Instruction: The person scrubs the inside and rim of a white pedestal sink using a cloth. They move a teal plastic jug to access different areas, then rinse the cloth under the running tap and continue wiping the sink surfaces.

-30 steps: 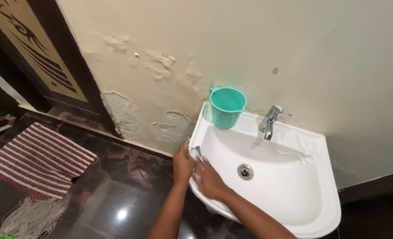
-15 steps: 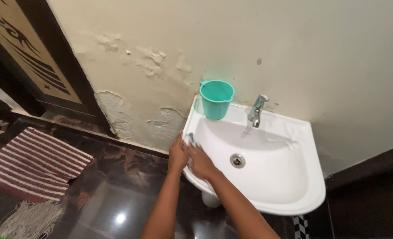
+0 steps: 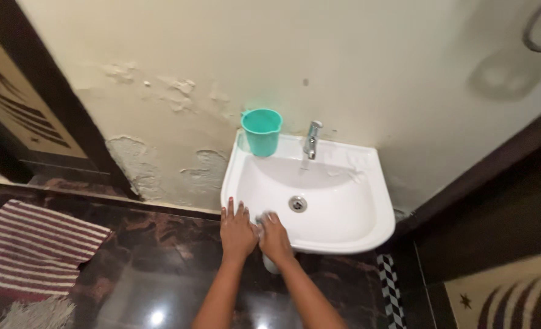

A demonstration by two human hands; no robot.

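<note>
Both hands have slid from the left rim to the front-left edge of the white ceramic wall basin (image 3: 368, 234), left hand (image 3: 237, 230) flat with fingers spread, right hand (image 3: 275, 234) pressing a small pale scrub pad (image 3: 260, 218), the other edges seemingly unscrubbed.

One white sink (image 3: 368, 201) hangs on the wall, with one teal mug (image 3: 261, 131) at its eleven o'clock corner and one chrome tap (image 3: 312, 139) at twelve. One drain (image 3: 297, 203) sits in the bowl. Two hands, left hand (image 3: 237, 231) and right hand (image 3: 274, 235), rest at seven o'clock; one striped mat (image 3: 33, 240) lies on the floor.
</note>
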